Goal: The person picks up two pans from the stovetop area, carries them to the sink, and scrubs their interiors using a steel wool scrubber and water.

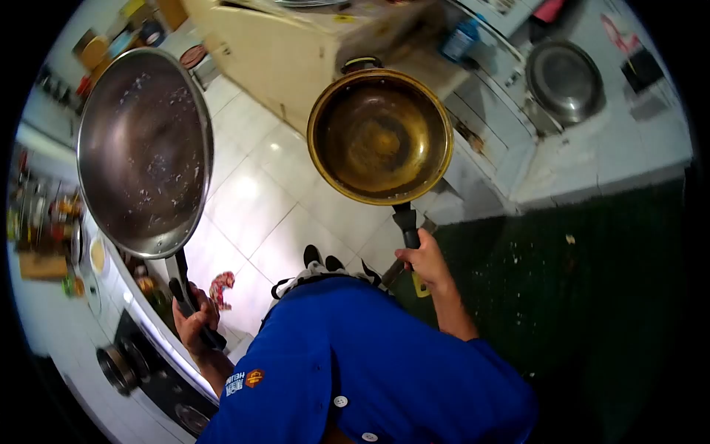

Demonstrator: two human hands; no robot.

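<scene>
My left hand (198, 324) is wrapped round the black handle of a large steel frying pan (140, 155). That pan is raised at the left, its inside facing me and dotted with water drops or pale specks. In my right hand (427, 260) is the black handle of a deep, brown-gold stained pan (381, 137), which has a small second grip on its far rim. This pan is held out in front, its inside also toward me. Both pans are in the air above the floor, apart from each other.
A counter at the left bears a gas stove (159, 377) and a dark pot (118, 370). Ahead stands a cream cabinet (277, 55). To the right are a tiled ledge with a metal pan (566, 80), a blue bottle (462, 38) and a dark green mat (592, 281).
</scene>
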